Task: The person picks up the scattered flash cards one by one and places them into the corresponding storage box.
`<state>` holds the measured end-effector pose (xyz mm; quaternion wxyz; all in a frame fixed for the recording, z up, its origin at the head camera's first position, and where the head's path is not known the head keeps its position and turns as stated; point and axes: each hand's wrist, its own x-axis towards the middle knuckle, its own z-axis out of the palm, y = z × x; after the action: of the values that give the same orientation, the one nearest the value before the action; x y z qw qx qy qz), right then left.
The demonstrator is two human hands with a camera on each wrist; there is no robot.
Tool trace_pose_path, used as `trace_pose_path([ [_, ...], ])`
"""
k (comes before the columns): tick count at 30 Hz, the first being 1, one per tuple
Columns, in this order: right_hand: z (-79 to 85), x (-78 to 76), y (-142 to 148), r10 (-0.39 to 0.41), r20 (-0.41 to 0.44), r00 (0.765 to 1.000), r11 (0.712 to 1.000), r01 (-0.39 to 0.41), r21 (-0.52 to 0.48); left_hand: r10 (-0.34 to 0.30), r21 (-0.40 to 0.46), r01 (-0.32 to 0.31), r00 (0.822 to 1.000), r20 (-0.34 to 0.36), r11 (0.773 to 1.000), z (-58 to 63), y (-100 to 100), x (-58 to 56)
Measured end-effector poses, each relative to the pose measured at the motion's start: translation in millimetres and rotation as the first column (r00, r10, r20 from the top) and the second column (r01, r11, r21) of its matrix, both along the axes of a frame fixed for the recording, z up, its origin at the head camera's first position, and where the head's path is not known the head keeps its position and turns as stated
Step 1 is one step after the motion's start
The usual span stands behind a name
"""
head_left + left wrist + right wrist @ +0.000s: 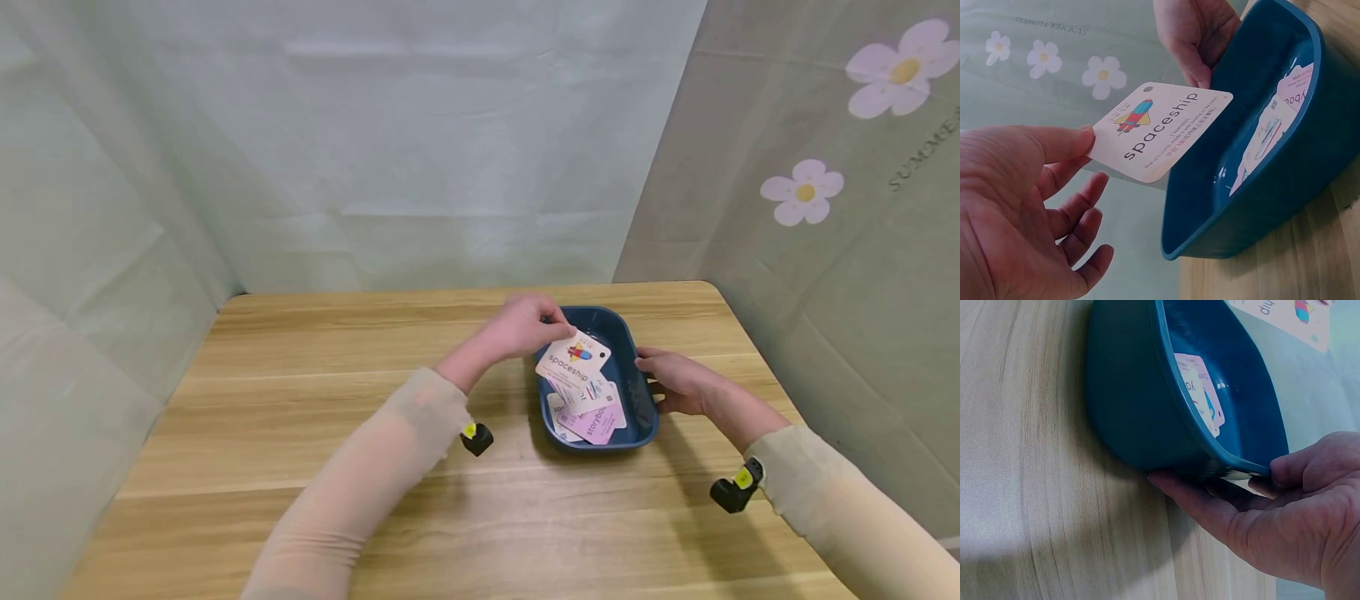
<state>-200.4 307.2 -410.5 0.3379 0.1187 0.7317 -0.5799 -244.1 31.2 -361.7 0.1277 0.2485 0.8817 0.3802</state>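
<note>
My left hand [528, 325] pinches a white flash card [1154, 134] by one corner, between thumb and index finger. The card bears a rocket picture and the word "spaceship"; it is tilted above a dark blue plastic basin [641, 408]. In the left wrist view the other left fingers hang loosely apart below it. Several more cards lie overlapping inside the basin, among them a pink card [592, 427] reading "storybo…", partly covered. At the basin's right side my right hand [1310, 506] grips the wall, thumb at the rim and fingers against the outside.
The basin stands on a wood-grain table [315, 417], toward its right back part. Pale cloth [420, 150] hangs behind and at both sides, with printed flowers on the right. A small black camera [733, 492] is on the right wrist.
</note>
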Motion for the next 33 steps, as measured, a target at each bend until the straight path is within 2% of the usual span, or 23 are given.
trace_pose_path([
  [9,0.4,1.1,0.0,0.004,-0.005,1.000,1.000,-0.004,-0.006,-0.016,-0.134,0.004,0.996,-0.087,0.991,-5.7,12.8,1.6],
  [15,0.3,1.4,0.3,0.003,-0.002,1.000,1.000,-0.003,-0.008,-0.046,-0.241,0.015,0.991,-0.123,0.970,-11.8,23.8,5.5],
  [22,-0.1,1.7,0.5,0.001,0.005,1.000,1.000,-0.001,-0.008,-0.100,-0.311,0.038,0.978,-0.185,0.950,-15.8,32.7,8.6],
  [28,-0.4,1.8,-0.4,-0.003,0.003,1.000,1.000,0.003,-0.005,-0.128,-0.392,0.047,0.974,-0.184,0.919,-22.4,36.6,12.6],
  [33,-0.4,2.0,-0.5,0.003,0.000,1.000,1.000,-0.003,-0.008,-0.133,-0.425,0.045,0.975,-0.179,0.904,-29.9,40.1,15.2],
])
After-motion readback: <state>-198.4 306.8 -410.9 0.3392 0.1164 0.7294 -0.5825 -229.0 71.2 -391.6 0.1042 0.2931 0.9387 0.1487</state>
